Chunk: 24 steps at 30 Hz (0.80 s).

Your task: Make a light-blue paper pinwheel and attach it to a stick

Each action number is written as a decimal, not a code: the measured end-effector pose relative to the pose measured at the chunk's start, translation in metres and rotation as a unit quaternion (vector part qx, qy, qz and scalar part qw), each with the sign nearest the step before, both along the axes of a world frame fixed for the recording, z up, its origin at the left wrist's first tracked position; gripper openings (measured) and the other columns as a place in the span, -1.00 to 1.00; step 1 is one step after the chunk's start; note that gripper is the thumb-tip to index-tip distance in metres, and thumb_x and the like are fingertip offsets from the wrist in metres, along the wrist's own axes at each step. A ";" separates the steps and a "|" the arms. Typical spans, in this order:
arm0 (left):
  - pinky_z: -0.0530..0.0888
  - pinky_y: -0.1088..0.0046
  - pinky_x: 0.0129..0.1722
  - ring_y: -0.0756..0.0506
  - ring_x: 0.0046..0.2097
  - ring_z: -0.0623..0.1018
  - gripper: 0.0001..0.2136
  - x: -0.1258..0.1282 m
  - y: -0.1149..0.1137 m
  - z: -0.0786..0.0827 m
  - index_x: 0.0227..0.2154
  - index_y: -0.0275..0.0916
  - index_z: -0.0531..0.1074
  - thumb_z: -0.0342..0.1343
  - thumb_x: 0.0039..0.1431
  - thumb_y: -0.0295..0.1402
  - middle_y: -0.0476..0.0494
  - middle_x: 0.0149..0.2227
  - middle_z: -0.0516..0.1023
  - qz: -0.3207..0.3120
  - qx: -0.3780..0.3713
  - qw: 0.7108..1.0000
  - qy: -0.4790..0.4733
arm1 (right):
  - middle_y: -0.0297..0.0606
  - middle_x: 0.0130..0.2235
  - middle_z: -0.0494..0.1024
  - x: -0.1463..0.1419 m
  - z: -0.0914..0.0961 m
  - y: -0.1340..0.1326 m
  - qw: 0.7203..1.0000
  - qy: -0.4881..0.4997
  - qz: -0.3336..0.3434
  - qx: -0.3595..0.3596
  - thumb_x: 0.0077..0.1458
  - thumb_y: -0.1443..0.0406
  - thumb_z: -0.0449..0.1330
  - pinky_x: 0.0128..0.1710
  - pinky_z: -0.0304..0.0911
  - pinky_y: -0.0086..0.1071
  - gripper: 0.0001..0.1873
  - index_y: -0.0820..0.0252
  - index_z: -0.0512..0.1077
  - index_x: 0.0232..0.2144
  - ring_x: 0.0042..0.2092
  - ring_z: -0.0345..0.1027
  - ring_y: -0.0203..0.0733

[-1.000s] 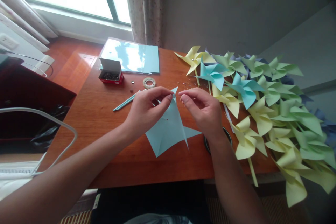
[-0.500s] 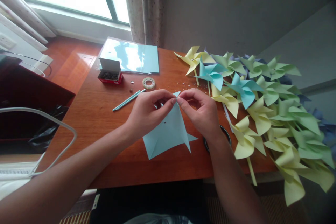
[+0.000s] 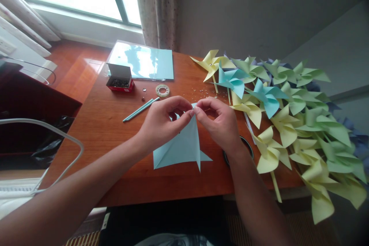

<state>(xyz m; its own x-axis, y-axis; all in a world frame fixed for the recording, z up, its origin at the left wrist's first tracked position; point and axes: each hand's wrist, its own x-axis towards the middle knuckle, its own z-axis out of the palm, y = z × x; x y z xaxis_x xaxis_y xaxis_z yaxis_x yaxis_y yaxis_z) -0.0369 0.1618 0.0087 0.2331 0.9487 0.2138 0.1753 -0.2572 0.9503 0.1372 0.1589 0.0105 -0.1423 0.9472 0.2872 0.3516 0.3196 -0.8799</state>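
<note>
A light blue sheet of paper (image 3: pixel 183 148), cut and creased, hangs below my two hands over the table. My left hand (image 3: pixel 167 119) pinches its upper edge between thumb and fingers. Fingertip to fingertip with it, my right hand (image 3: pixel 216 119) pinches the same edge from the other side. Slit corner flaps point down at the paper's lower right. My fingers hide the pinched spot, and a small hole is partly covered by my left hand. Left of my hands lie light blue paper sticks (image 3: pixel 140 110) and a roll of clear tape (image 3: pixel 162 90).
An open red box of small metal pieces (image 3: pixel 121 83) stands at the back left, before blue sheets in a clear sleeve (image 3: pixel 152 63). Finished paper pinwheels (image 3: pixel 269 150) cover the right side. A black ring-shaped roll (image 3: pixel 247 147) lies partly under my right forearm. A white cable (image 3: pixel 77 142) loops at left.
The paper has turned slightly and its lower edge has swung left and up. Both hands keep their pinch at nearly the same spot.
</note>
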 end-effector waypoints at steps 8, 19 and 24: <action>0.38 0.54 -0.46 0.02 -0.43 0.48 -0.91 0.000 0.001 0.001 -0.40 -0.28 0.54 0.21 0.19 -0.39 -0.04 -0.47 0.56 0.002 0.008 1.000 0.005 | -0.33 -0.34 0.58 0.000 0.000 0.000 1.000 -0.001 0.004 -0.022 0.18 0.26 0.24 -0.26 0.45 -0.35 -0.90 0.15 0.50 -0.37 -0.30 0.49 -0.23; 0.39 0.52 -0.45 0.00 -0.43 0.48 -0.92 -0.001 0.002 -0.002 -0.41 -0.27 0.53 0.18 0.17 -0.42 -0.04 -0.47 0.55 0.009 0.005 1.000 0.010 | -0.28 -0.21 0.62 0.013 0.007 0.001 0.998 0.047 -0.023 -0.040 0.21 0.22 0.24 -0.20 0.48 -0.32 -0.84 0.13 0.54 -0.19 -0.22 0.52 -0.21; 0.40 0.52 -0.46 0.00 -0.43 0.47 -0.92 0.000 0.001 -0.002 -0.42 -0.26 0.52 0.18 0.17 -0.42 -0.04 -0.46 0.55 0.005 0.003 1.000 0.002 | -0.22 -0.16 0.63 0.050 0.010 -0.033 0.984 -0.115 -0.130 -0.028 0.21 0.21 0.25 -0.22 0.49 -0.24 -0.80 0.10 0.56 -0.14 -0.21 0.54 -0.12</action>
